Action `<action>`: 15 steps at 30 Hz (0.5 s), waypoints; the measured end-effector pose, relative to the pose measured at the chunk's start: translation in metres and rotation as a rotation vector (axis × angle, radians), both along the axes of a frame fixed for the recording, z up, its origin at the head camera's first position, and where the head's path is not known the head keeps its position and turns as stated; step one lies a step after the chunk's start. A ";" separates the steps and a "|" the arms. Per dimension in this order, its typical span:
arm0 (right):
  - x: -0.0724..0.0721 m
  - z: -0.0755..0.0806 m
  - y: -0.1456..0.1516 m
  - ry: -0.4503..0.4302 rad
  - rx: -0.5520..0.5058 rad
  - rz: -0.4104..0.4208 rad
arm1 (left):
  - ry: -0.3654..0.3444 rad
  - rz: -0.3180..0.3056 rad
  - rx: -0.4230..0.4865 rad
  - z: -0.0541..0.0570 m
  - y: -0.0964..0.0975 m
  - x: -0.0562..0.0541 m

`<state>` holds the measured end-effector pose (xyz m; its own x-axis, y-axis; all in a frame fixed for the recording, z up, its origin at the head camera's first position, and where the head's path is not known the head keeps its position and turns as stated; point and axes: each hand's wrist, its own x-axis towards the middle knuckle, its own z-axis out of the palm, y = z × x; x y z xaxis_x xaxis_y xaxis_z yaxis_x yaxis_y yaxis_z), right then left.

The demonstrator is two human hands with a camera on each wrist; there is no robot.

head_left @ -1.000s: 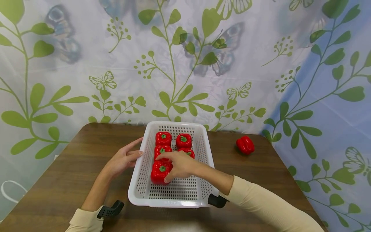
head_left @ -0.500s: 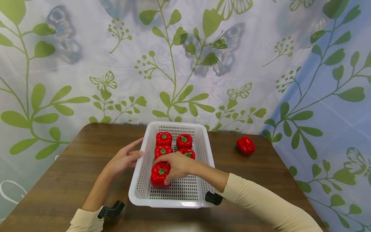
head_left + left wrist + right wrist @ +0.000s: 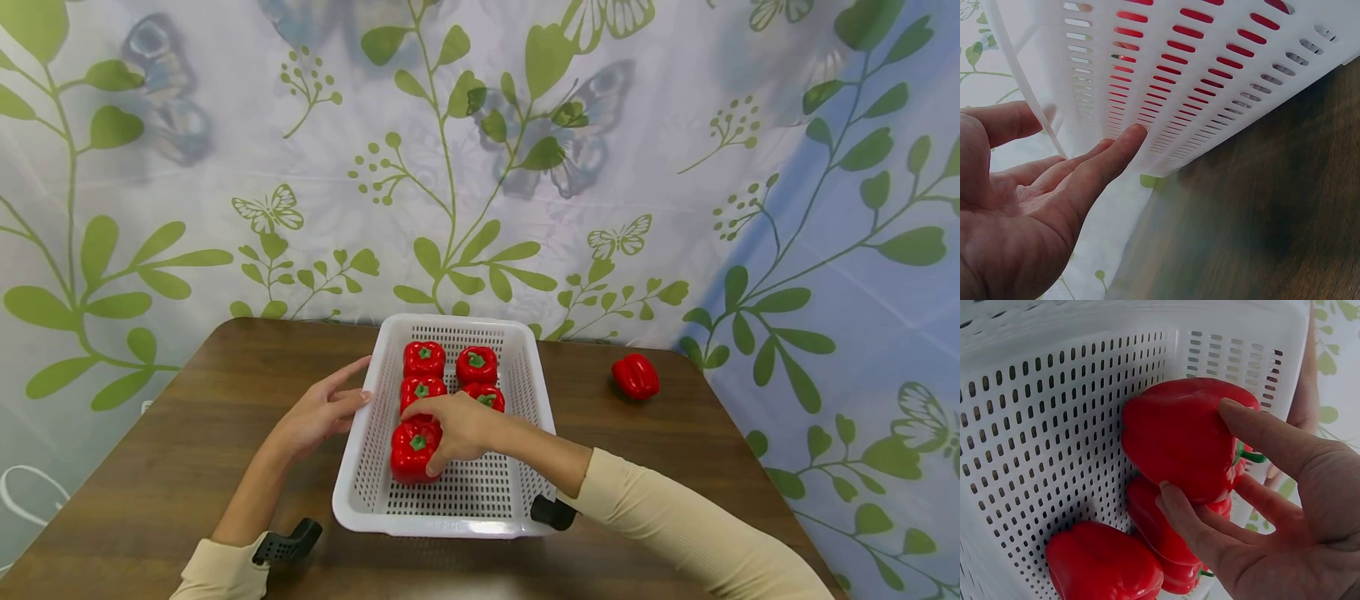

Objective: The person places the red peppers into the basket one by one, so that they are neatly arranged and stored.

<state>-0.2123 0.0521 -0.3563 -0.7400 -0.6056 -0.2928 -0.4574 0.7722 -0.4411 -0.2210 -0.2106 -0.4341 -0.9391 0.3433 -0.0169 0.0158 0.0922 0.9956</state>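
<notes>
A white perforated plastic basket [image 3: 480, 525] stands on the brown table, holding several red bell peppers [image 3: 476, 364]. Inside it, at the near left, my right hand [image 3: 463, 427] holds a red bell pepper [image 3: 412, 458] with its green stem up. In the right wrist view, thumb and fingers lie on either side of this pepper [image 3: 1179, 434]. My left hand [image 3: 315, 417] is at the basket's left side, fingers extended. The left wrist view shows fingertips [image 3: 1135, 134] at the slotted wall, and the thumb lies by the rim.
Another red bell pepper [image 3: 636, 376] lies on its side on the table [image 3: 600, 425], toward the back right corner. A patterned curtain [image 3: 480, 167] hangs behind the table. Black wrist devices [image 3: 288, 543] sit at both cuffs.
My right hand has shifted the held bell pepper slightly toward the near side of the basket. The left hand and the basket look about the same.
</notes>
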 end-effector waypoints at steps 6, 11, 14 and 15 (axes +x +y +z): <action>0.000 0.000 -0.001 0.006 -0.008 0.006 | -0.001 0.003 -0.006 0.000 0.000 0.000; 0.000 0.000 -0.001 -0.001 -0.010 0.008 | -0.003 0.005 -0.011 0.000 0.000 -0.001; 0.000 -0.001 -0.001 -0.007 -0.009 0.008 | -0.006 0.006 -0.010 0.000 0.000 0.000; 0.001 -0.001 -0.001 -0.008 -0.008 0.008 | -0.007 0.006 -0.010 0.000 0.000 0.000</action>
